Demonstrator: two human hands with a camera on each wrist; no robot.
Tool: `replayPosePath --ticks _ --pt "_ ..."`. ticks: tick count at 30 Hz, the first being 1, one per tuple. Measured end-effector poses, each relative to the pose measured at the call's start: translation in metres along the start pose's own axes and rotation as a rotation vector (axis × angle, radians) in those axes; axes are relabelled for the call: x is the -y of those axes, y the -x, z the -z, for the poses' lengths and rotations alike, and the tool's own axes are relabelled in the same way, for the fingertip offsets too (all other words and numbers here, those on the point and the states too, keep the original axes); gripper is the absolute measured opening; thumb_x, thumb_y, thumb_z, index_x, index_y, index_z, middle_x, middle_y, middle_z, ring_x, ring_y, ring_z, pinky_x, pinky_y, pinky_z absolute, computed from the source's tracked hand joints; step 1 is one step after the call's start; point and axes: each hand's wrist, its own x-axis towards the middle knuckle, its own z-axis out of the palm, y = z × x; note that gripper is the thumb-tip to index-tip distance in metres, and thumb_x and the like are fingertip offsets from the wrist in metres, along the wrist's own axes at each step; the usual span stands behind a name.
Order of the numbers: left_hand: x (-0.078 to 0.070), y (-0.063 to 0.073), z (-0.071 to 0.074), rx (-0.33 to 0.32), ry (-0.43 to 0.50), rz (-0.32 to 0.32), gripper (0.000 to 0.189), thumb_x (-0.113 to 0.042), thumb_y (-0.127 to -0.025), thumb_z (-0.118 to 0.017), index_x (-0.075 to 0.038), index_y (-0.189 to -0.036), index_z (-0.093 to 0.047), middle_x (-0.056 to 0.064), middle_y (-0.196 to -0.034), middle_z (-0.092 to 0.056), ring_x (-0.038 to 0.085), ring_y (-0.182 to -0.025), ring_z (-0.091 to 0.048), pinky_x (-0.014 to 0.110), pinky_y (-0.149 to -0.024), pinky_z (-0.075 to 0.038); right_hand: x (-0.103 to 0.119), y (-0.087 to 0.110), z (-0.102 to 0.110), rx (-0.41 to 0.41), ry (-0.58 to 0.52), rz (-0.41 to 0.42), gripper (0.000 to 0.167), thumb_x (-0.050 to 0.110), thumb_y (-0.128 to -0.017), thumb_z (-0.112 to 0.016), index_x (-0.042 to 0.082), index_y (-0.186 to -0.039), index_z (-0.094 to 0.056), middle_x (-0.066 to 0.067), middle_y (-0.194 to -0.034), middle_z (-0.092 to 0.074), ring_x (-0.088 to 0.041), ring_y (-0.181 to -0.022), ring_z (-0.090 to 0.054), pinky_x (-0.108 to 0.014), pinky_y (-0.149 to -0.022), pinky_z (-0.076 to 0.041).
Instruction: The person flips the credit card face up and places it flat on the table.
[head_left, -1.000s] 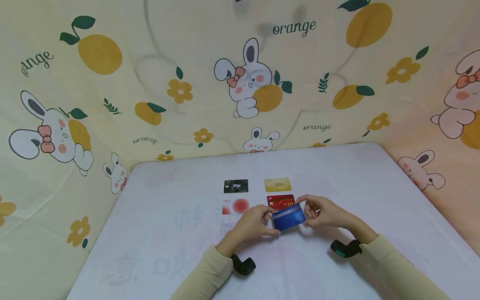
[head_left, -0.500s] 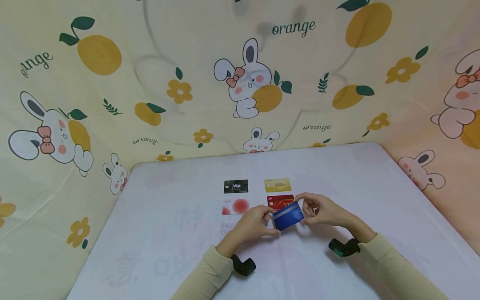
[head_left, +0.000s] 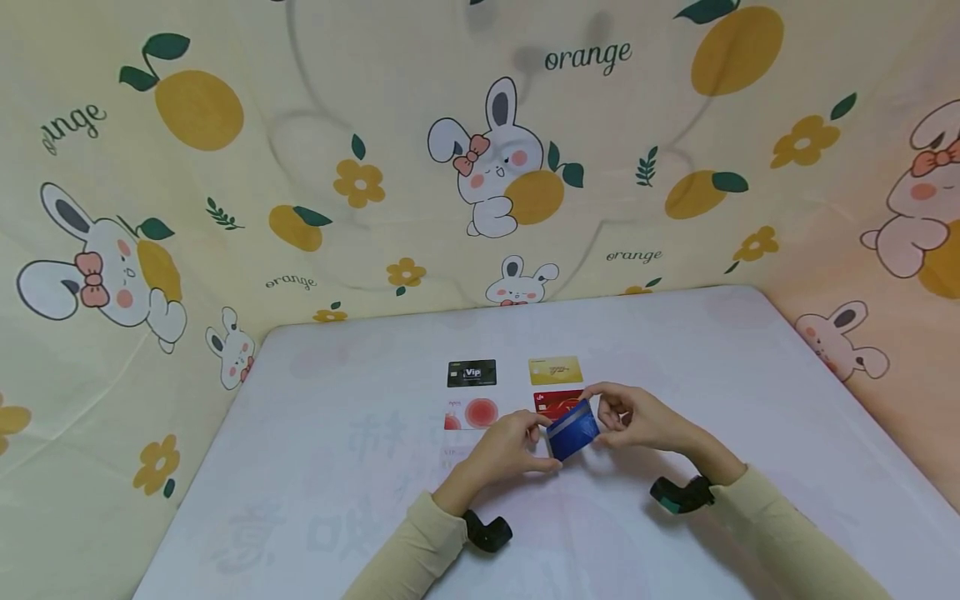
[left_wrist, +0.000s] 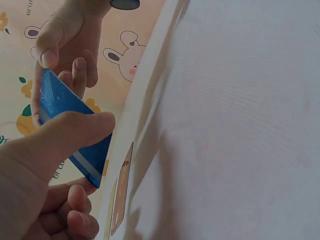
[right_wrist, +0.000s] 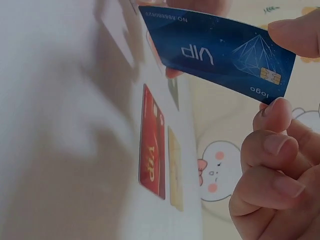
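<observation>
A blue card [head_left: 573,431] is held up between both hands, tilted, its striped back toward the head camera. In the right wrist view the card [right_wrist: 215,55] shows its VIP lettering, and its long edge looks slightly bowed. My left hand [head_left: 508,447] pinches the left end between thumb and fingers. At the opposite end, the thumb and a fingertip of my right hand [head_left: 643,419] grip the corners, the other fingers curled. Behind the blue card lies a red VIP card [head_left: 557,403], partly covered by it in the head view.
On the white table [head_left: 337,375] lie a black Vip card [head_left: 472,373], a gold card [head_left: 555,370] and a white card with a red circle [head_left: 472,412]. A pale card [head_left: 453,452] is partly hidden by the left hand. Patterned cloth [head_left: 405,100] rises behind.
My right hand has moved left toward the left hand, bringing the card's right end with it. The card appears narrower and more steeply slanted. The left hand stays almost still.
</observation>
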Motion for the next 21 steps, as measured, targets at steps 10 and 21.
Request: replayPosePath --ticks 10,21 --pt "-0.0008 0.0 -0.0009 -0.012 0.002 -0.035 0.054 -0.034 -0.074 -0.082 -0.009 -0.119 -0.064 0.001 -0.081 -0.057 0.002 -0.071 -0.043 0.014 -0.061 -0.035 0.0069 -0.0051 -0.0051 0.001 -0.03 -0.027 0.049 0.0 -0.073 -0.075 -0.001 -0.117 -0.055 -0.01 -0.069 -0.046 -0.002 -0.062 -0.045 -0.021 -0.055 -0.039" --pt "0.0013 0.0016 0.0012 -0.02 0.026 -0.05 0.051 -0.031 -0.076 -0.081 -0.01 -0.119 -0.064 0.004 -0.089 -0.059 0.007 -0.078 -0.048 0.013 -0.066 -0.038 0.0077 -0.0082 -0.0077 0.015 -0.065 -0.02 0.047 -0.001 -0.073 -0.075 -0.001 -0.116 -0.056 -0.011 -0.069 -0.045 -0.004 -0.062 -0.044 -0.021 -0.054 -0.038"
